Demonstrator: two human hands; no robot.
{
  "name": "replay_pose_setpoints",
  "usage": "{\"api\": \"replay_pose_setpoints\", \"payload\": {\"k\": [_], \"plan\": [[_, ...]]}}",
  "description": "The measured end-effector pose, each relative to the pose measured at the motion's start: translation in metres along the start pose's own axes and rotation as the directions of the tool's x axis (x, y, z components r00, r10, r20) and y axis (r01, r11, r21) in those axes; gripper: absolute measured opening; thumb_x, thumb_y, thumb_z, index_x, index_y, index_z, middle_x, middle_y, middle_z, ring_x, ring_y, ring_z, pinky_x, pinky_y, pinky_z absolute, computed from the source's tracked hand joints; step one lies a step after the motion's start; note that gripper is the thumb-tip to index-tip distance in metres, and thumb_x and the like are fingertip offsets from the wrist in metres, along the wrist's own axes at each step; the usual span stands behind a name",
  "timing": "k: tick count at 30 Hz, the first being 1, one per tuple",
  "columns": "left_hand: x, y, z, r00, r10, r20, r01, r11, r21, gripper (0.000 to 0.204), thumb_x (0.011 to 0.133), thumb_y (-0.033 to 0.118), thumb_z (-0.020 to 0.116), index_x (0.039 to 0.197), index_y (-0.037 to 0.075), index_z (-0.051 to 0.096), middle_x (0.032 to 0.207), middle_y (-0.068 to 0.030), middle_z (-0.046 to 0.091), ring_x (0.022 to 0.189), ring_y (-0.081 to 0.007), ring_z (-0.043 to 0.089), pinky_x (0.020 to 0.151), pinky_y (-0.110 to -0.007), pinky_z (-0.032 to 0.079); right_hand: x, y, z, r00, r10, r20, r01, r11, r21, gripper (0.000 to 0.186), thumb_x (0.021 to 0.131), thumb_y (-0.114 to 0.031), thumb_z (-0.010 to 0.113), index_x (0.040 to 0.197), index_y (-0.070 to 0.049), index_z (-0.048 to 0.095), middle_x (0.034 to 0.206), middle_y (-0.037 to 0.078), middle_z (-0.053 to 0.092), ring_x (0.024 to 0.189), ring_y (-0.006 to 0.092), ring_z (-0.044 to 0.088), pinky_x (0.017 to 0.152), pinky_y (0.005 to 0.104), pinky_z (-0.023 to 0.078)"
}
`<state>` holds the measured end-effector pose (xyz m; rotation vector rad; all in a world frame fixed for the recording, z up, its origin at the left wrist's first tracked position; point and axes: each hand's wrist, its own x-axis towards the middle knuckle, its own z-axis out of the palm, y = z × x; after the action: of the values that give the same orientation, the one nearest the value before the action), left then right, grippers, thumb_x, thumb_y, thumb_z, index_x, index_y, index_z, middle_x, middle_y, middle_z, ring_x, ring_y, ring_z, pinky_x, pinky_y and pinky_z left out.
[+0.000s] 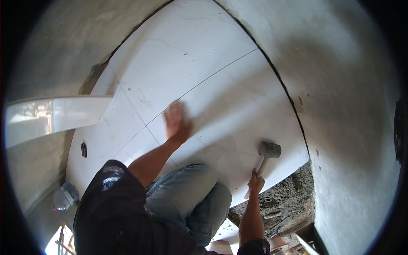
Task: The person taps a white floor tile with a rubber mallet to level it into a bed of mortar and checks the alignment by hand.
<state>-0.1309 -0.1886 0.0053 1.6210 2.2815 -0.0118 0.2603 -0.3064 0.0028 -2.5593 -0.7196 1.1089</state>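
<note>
My right hand [255, 184] is wrapped round the pale handle of a rubber mallet [270, 149]. The mallet's dark grey head is over the near right part of a large white floor tile [238, 114], its handle slanting down toward me. My left hand [177, 121], blurred by motion, has its fingers stretched out. It is over the same tile, beside the thin joint with the neighbouring tile [187, 46]; whether the palm touches the surface I cannot tell. My bent knees in jeans [187, 187] are at the tile's near edge.
Rough grey mortar [284, 197] lies beyond the tile's near right edge. Plastered walls [348, 106] rise on both sides. At left, a glossy white panel [55, 117] juts in. A small black object [83, 149] lies on the tiles, with a clear plastic bottle [65, 197] nearby.
</note>
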Motion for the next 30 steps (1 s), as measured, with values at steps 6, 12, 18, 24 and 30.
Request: {"api": "replay_pose_setpoints", "payload": {"k": [6,12,18,24,30], "plan": [[-0.112,-0.125,0.034,0.843,-0.532,-0.083,0.530,0.847,-0.042,0.077,0.092,0.039,0.045,0.150,0.007,0.007,0.157,-0.0117,0.005,0.145,-0.0310,0.000,0.113,-0.055,0.003,0.004,-0.019,-0.027,0.921,0.097,0.377,-0.160,0.977,0.138,0.042,0.080,-0.038,0.073,0.062,-0.010,0.047,0.047,0.000,0.041,0.034,0.0125,0.040,0.033,0.0287,0.034],[-0.028,-0.045,0.038,0.817,-0.537,-0.211,0.534,0.842,-0.078,0.083,0.088,0.044,0.045,0.149,0.002,0.009,0.156,-0.0172,0.003,0.143,-0.0386,-0.004,0.111,-0.060,-0.003,0.008,-0.016,-0.030,0.896,0.097,0.434,-0.184,0.969,0.164,0.045,0.079,-0.040,0.072,0.059,-0.013,0.042,0.045,-0.001,0.039,0.035,0.0132,0.038,0.035,0.0299,0.035],[0.050,0.074,0.013,0.933,-0.349,-0.091,0.346,0.937,-0.046,0.082,0.089,0.047,0.040,0.148,-0.002,0.010,0.156,-0.0177,0.001,0.142,-0.0441,-0.004,0.110,-0.062,-0.004,0.009,-0.015,-0.029,0.889,0.107,0.445,-0.204,0.963,0.177,0.045,0.080,-0.038,0.072,0.059,-0.014,0.041,0.045,0.000,0.039,0.035,0.0139,0.039,0.035,0.0299,0.034],[0.129,0.164,0.010,0.990,-0.020,-0.139,0.008,0.996,-0.084,0.080,0.092,0.050,0.036,0.148,-0.002,0.010,0.156,-0.0169,0.002,0.143,-0.0403,-0.004,0.109,-0.063,-0.004,0.012,-0.014,-0.029,0.894,0.116,0.432,-0.217,0.957,0.192,0.042,0.080,-0.035,0.072,0.059,-0.011,0.045,0.047,0.000,0.040,0.034,0.0144,0.040,0.034,0.0307,0.034],[0.207,0.234,0.009,0.962,0.211,-0.174,-0.228,0.970,-0.083,0.081,0.092,0.051,0.034,0.148,0.000,0.007,0.157,-0.0139,0.001,0.144,-0.0316,-0.005,0.112,-0.058,-0.006,0.010,-0.022,-0.028,0.883,0.150,0.445,-0.266,0.941,0.210,0.042,0.079,-0.031,0.074,0.059,-0.010,0.044,0.048,0.000,0.040,0.034,0.0143,0.040,0.033,0.0309,0.033]]}}
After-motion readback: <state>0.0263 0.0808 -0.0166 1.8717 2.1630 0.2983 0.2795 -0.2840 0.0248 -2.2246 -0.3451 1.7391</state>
